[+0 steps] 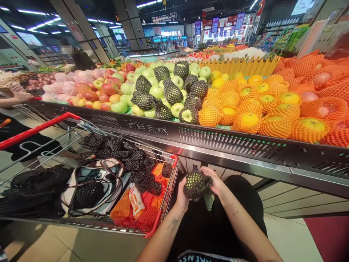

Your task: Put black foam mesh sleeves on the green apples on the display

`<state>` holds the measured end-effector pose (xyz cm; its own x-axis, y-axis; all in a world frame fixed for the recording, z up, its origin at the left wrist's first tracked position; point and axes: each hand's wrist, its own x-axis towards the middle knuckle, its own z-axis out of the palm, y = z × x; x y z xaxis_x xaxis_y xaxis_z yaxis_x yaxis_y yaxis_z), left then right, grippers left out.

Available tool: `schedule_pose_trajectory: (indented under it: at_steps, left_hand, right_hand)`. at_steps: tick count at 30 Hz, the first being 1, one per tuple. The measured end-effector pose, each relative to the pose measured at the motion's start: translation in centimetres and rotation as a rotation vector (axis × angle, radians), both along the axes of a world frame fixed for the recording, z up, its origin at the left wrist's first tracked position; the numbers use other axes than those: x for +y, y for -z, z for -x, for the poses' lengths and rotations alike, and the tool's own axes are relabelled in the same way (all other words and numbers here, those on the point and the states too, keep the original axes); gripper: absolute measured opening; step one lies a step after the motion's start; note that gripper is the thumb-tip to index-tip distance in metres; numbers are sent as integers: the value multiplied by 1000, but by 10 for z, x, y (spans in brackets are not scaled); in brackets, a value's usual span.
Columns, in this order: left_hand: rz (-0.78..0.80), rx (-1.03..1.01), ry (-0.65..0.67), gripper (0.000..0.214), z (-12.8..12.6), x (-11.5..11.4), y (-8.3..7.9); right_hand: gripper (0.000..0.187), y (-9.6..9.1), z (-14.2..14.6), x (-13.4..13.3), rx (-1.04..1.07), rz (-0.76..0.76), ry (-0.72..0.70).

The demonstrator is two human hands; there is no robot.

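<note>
A green apple in a black foam net [195,185] is held low in front of me, below the display's edge. My left hand [181,198] cups it from the left and underneath. My right hand [215,181] grips its right side, fingers on the net. On the display above lie green apples [156,91], several of them in black nets [171,91].
A red-rimmed shopping cart [166,196] at my left holds loose black nets [128,156], orange nets, a small packet and a bag. Netted oranges [249,120] fill the display's right side, red apples [109,88] its left. Another person's arm [16,97] reaches in at far left.
</note>
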<state>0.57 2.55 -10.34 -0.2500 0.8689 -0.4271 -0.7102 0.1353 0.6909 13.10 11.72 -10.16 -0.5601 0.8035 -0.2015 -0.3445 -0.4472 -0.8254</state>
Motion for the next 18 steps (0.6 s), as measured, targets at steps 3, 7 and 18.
schedule_pose_trajectory:
  at_steps: [3, 7, 18]
  left_hand:
    - [175, -22, 139, 60, -16, -6, 24]
    - [227, -144, 202, 55, -37, -4, 59]
    - [112, 318, 64, 74, -32, 36, 67]
  right_hand:
    - [53, 31, -28, -15, 68, 25, -21]
    - [49, 70, -52, -25, 148, 32, -65]
    - [42, 89, -52, -25, 302, 232, -22]
